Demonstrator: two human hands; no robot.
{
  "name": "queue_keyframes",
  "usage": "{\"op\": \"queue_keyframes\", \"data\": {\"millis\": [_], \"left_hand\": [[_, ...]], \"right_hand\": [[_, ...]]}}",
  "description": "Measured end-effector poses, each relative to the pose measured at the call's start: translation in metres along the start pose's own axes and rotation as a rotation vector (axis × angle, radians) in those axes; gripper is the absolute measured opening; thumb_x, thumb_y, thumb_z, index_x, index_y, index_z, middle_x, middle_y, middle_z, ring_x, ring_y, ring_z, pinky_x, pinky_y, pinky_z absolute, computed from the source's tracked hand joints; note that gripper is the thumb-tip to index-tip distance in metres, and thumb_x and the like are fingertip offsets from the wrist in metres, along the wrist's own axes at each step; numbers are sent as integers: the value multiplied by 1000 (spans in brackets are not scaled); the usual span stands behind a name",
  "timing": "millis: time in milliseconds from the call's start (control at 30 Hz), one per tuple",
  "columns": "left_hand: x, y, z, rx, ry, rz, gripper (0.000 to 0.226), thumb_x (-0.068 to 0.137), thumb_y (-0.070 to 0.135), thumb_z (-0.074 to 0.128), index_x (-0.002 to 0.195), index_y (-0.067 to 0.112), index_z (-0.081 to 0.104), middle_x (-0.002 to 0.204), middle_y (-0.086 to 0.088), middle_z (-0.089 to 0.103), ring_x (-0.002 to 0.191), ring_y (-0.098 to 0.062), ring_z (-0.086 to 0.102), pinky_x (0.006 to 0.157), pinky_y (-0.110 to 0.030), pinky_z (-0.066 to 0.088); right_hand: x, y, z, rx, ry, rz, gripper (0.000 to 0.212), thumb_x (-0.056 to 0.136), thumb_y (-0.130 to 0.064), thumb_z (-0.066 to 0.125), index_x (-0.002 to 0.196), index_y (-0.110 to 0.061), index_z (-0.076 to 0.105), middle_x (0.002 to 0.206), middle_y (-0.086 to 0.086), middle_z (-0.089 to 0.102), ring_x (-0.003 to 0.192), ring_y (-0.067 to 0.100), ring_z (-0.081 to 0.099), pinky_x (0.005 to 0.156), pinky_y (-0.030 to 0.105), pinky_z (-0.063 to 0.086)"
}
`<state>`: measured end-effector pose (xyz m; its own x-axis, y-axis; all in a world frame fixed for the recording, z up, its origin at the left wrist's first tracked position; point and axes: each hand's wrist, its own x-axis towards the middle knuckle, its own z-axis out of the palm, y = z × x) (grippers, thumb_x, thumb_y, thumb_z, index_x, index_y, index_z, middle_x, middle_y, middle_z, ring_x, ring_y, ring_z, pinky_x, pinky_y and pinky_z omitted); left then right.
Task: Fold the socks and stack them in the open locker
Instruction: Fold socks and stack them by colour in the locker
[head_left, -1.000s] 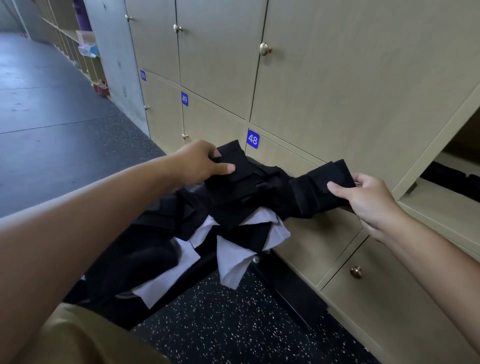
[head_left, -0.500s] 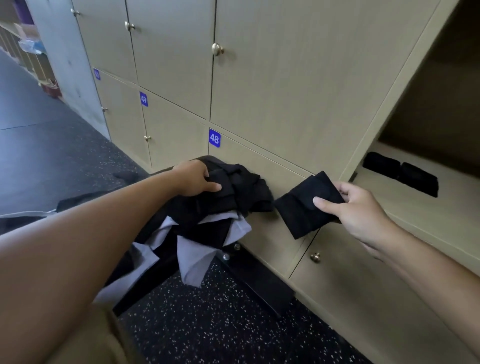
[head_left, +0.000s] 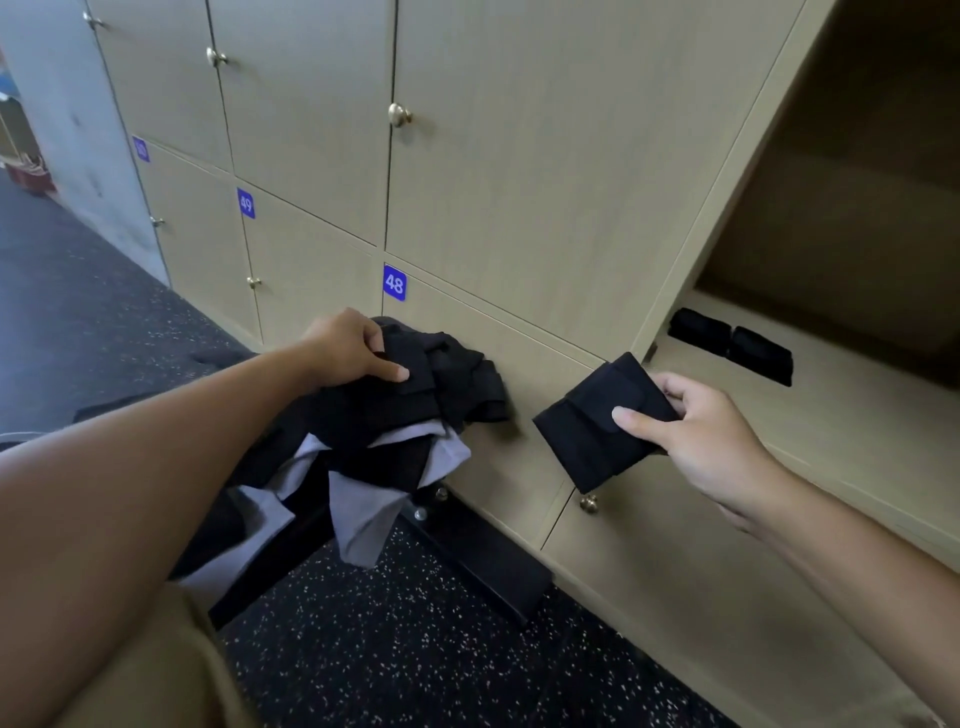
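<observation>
My right hand (head_left: 698, 436) pinches a folded black sock (head_left: 592, 431) in the air, just left of the open locker (head_left: 831, 415), thumb on top. Two folded black socks (head_left: 732, 345) lie side by side on the locker's shelf near its left wall. My left hand (head_left: 353, 348) grips a black sock at the top of a pile of black and white socks (head_left: 384, 441) heaped on a dark bench.
Closed wooden locker doors (head_left: 519, 156) with brass knobs and blue number tags 48 and 49 fill the wall. A knob (head_left: 588, 503) sits just below the held sock. The bench's black foot (head_left: 483, 566) rests on the speckled dark floor.
My right hand has carried the folded sock away from the pile, rightward toward the open locker. My left hand has stayed on the pile. The view has swung right, showing more of the locker.
</observation>
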<state>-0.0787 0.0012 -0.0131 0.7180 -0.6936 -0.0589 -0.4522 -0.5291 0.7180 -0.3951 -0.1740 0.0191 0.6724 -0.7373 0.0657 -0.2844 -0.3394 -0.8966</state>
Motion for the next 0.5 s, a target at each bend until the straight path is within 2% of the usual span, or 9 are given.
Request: {"op": "queue_keyframes", "data": {"millis": [167,333,433,500], "left_hand": [[-11,25,0,-75,77,156,44,70,25,93,64,12,52,65,-5,55,64,-19,48,60,-30,37],[-32,68,15,-131,15,284,44,72,23,91,65,8,51,51,12,49,52,-8,43,55,-26,33],[-46,95,28,-151,4,349,45,71,27,91,64,8,52,51,12,52,55,-11,46,57,-29,35],[-53,114,39,-176,5,370,44,71,28,91,63,9,52,51,10,53,51,-7,46,53,-24,36]], "right_hand": [[-19,-4,-20,28,51,5,16,92,-11,73,107,-15,69,97,-4,79,90,11,74,72,16,55],[-30,3,-37,72,116,-2,17,90,-8,74,104,-14,70,95,-3,79,87,11,75,69,17,56],[-32,12,-49,74,197,-19,16,88,-6,76,101,-14,70,92,-2,78,84,9,73,68,18,54],[-30,18,-65,70,313,-55,19,85,-6,78,101,-13,70,93,-2,78,83,7,72,69,17,54]]}}
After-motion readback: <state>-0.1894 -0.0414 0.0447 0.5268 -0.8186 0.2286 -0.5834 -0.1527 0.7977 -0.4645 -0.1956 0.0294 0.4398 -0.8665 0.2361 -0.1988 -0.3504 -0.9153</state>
